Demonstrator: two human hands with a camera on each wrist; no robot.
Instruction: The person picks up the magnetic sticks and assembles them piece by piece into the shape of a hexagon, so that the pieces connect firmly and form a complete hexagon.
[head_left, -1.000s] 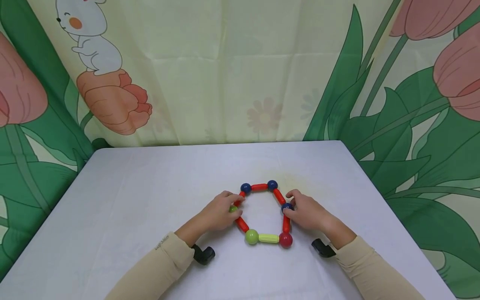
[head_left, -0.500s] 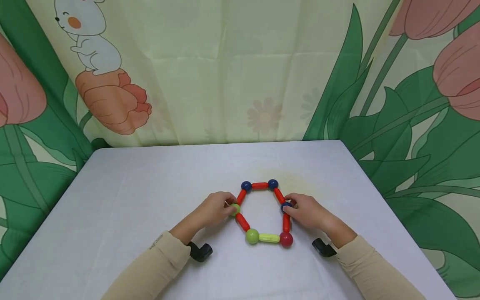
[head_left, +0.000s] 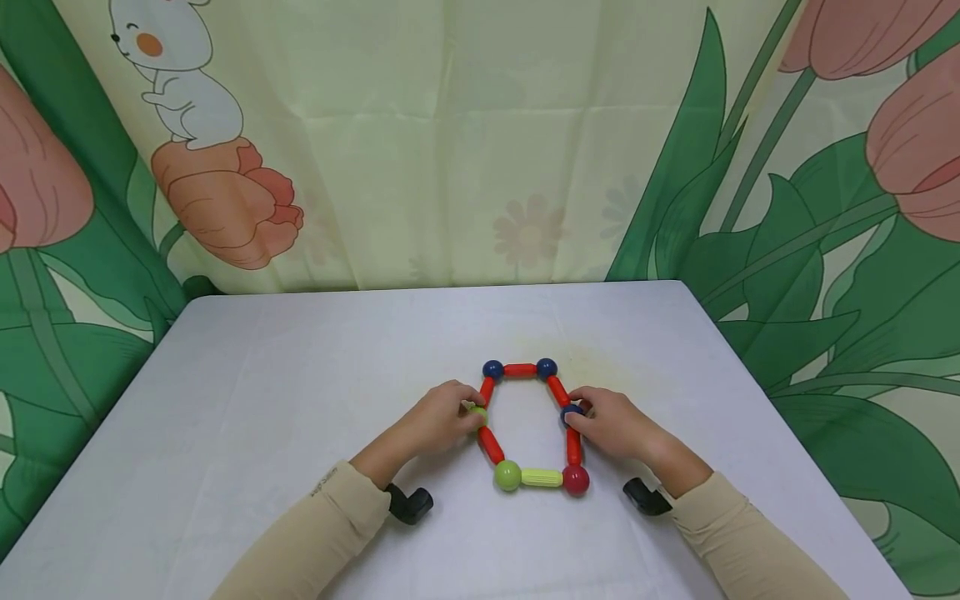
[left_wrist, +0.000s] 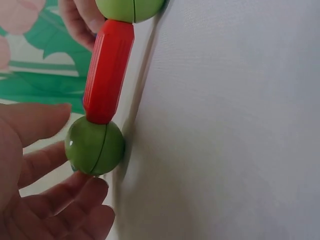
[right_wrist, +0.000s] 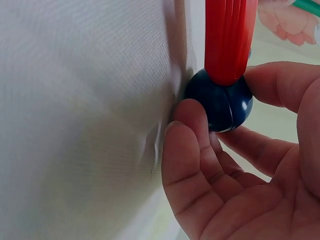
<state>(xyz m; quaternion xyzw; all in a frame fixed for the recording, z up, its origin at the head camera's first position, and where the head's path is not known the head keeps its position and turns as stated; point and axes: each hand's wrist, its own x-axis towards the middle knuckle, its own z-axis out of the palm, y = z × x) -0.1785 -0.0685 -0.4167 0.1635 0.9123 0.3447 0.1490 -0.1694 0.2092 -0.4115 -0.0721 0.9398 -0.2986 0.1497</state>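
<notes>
A closed ring of toy rods and balls lies on the white table. Its far side has a red rod [head_left: 520, 370] between two blue balls. At the near side, a yellow-green rod [head_left: 542, 477] joins a green ball [head_left: 507, 476] to a red ball [head_left: 576, 480]. My left hand [head_left: 444, 417] has its fingers around the left green ball [left_wrist: 95, 146]; in the left wrist view the thumb looks slightly apart from it. Opposite, my right hand [head_left: 611, 423] pinches a blue ball [right_wrist: 218, 100] between thumb and fingers, with a red rod [right_wrist: 231, 40] attached.
The white tabletop [head_left: 315, 358] spreads around the ring. Behind it hangs a cream curtain [head_left: 450, 167] printed with a rabbit and tulips. A black wrist device [head_left: 410, 505] sits under the left cuff, another black device [head_left: 647, 497] under the right.
My left hand drew back a little, then moved right again. The left green ball and the near end of the ring shifted slightly right. My right hand stays at the blue ball.
</notes>
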